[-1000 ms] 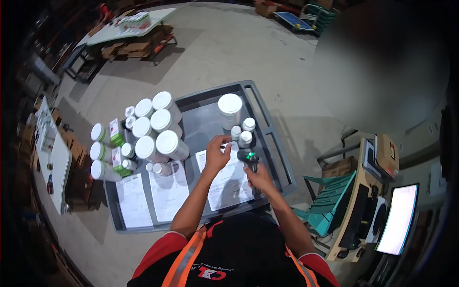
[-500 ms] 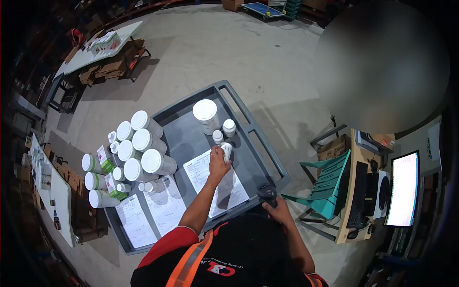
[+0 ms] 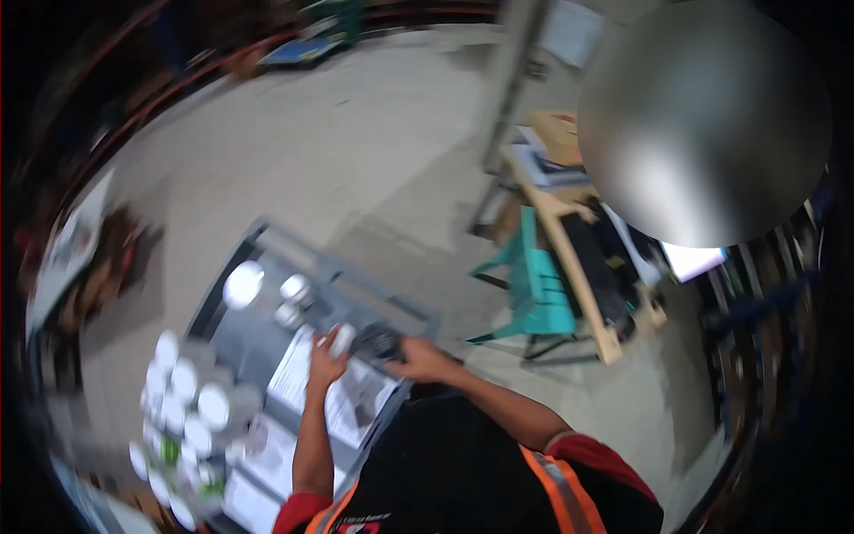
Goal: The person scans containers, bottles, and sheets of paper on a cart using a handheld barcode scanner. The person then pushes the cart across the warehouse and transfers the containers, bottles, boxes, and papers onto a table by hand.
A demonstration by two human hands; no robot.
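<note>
My left hand is closed around a small white bottle above a printed sheet on the grey cart. Close to its right, my right hand grips a black handheld scanner, whose head is beside the bottle; I cannot tell whether they touch. A large white tub and two small white bottles, one of them this bottle, stand at the cart's far end. Many white tubs crowd its left side, with green-marked packs among them. Motion blur hides the labels.
A teal plastic chair stands right of the cart, beside a wooden desk with a black keyboard and papers. A bright screen is partly hidden by a blurred disc. A white table is at far left.
The view has swung right, so the cart appears lower and further left. My right hand has brought the scanner up from the cart's near edge to the bottle, which my left hand still holds.
</note>
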